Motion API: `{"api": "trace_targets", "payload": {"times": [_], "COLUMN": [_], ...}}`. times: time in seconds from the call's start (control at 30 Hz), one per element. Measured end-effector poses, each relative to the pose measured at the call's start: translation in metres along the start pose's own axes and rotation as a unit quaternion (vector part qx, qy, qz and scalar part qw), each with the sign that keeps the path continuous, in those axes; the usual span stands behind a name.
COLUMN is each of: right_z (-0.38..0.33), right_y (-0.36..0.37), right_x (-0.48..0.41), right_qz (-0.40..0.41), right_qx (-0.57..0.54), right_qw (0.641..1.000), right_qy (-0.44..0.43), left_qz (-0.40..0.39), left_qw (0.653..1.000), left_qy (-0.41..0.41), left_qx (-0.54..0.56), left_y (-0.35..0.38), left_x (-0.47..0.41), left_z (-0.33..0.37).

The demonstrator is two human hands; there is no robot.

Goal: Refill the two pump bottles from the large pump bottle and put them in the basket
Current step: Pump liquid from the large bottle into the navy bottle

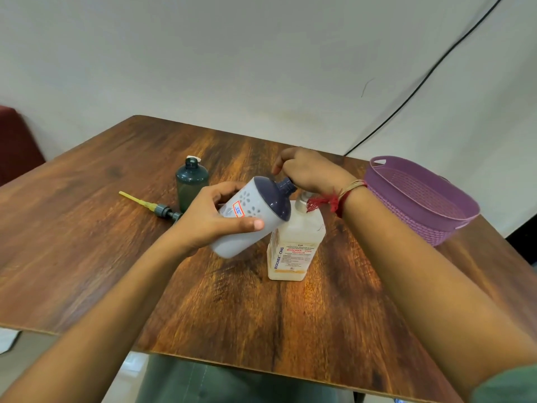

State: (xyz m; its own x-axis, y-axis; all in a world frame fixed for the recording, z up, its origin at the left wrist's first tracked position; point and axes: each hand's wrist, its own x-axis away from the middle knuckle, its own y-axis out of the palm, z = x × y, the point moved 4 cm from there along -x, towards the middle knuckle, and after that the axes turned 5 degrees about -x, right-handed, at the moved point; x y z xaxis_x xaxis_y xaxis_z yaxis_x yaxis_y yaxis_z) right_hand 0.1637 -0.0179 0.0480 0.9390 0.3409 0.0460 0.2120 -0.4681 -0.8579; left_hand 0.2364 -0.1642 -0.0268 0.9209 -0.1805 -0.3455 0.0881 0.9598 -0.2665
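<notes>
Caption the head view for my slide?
Left hand tilts white bottle at large bottle, right hand atop its pump; basket beside.

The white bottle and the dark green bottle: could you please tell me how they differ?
The white bottle is opaque with a navy shoulder; the dark green bottle is translucent. The white bottle is tilted in the air, gripped by the left hand; the dark green bottle stands upright on the table, untouched. Both seem to have no pump fitted.

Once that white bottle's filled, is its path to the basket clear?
Not quite. The large pump bottle and the right hand on its pump sit between the white bottle, held by the left hand, and the purple basket. Lifting over them looks feasible.
</notes>
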Motion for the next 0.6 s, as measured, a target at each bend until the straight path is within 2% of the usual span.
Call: {"api": "trace_targets", "payload": {"times": [0.2, 0.47, 0.6], "right_z": [-0.003, 0.004, 0.008], "right_y": [-0.005, -0.004, -0.007], "right_x": [-0.004, -0.009, -0.013], "right_qz": [-0.026, 0.021, -0.006], "right_qx": [-0.050, -0.024, -0.204], "right_qw": [0.998, 0.999, 0.979], "right_qy": [-0.015, -0.014, -0.013], "left_qz": [0.003, 0.002, 0.009], "left_qw": [1.000, 1.000, 1.000], "left_qy": [-0.001, 0.011, 0.010], "left_qx": [0.002, 0.021, 0.024], "left_y": [-0.003, 0.002, 0.005], "left_x": [0.002, 0.001, 0.001], "left_z": [-0.004, 0.000, -0.001]}}
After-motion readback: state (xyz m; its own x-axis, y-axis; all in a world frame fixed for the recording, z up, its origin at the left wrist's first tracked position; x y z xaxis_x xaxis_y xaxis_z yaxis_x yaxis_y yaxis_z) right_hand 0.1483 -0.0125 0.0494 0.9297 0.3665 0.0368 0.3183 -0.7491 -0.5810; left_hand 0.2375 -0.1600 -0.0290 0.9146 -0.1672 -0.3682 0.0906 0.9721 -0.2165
